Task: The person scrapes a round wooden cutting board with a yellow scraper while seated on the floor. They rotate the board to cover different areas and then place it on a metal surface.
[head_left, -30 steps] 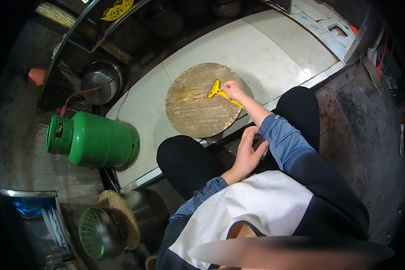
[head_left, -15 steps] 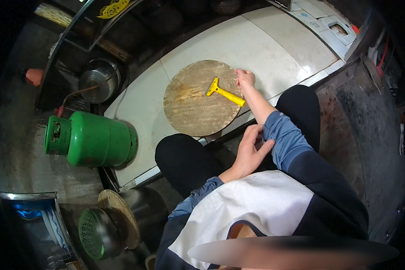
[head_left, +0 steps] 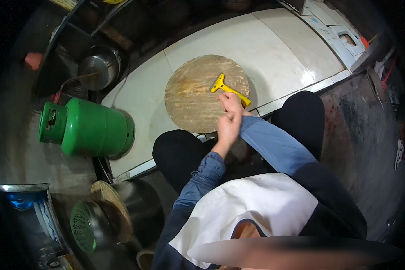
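Nearby, green gas cylinder [head_left: 92, 130]; right hand [head_left: 231, 101] grip clamped on yellow scraper [head_left: 227, 88] over round board [head_left: 198, 96]; left hand [head_left: 228, 128] loosely curled.

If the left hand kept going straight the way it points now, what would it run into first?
Most likely the right hand, which sits just beyond the left hand and holds the yellow scraper. Past that lies the round wooden board. Depth is hard to judge here, so the hands may already touch.
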Motion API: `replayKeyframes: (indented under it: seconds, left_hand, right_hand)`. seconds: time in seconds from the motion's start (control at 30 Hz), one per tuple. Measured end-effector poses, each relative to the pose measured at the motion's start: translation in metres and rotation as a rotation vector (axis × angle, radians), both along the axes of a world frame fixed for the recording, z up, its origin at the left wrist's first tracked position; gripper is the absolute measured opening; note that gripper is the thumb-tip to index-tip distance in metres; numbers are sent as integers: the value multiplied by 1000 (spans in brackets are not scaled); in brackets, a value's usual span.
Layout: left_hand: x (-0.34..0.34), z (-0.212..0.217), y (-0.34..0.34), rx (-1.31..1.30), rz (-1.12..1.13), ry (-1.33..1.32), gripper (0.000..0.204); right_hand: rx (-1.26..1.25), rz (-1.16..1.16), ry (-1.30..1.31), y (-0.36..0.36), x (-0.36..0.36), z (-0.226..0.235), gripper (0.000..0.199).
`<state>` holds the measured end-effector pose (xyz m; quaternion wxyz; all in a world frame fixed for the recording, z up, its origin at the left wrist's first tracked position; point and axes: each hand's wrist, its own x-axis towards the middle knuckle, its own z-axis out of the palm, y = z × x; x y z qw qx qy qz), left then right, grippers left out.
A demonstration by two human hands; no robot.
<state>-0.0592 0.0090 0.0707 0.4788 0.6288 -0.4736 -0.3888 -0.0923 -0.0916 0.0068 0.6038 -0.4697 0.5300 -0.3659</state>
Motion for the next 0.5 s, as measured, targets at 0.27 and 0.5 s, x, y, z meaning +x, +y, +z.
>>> replayKeyframes:
  seconds: [0.27, 0.5]
  left_hand:
    - [126, -12, -18, -17, 315, -158, 31]
    - [132, -2, -5, 291, -355, -375, 30]
  right_hand:
    - [-917, 198, 884, 2, -53, 20, 17]
    - [-756, 282, 933, -22, -53, -8, 46]
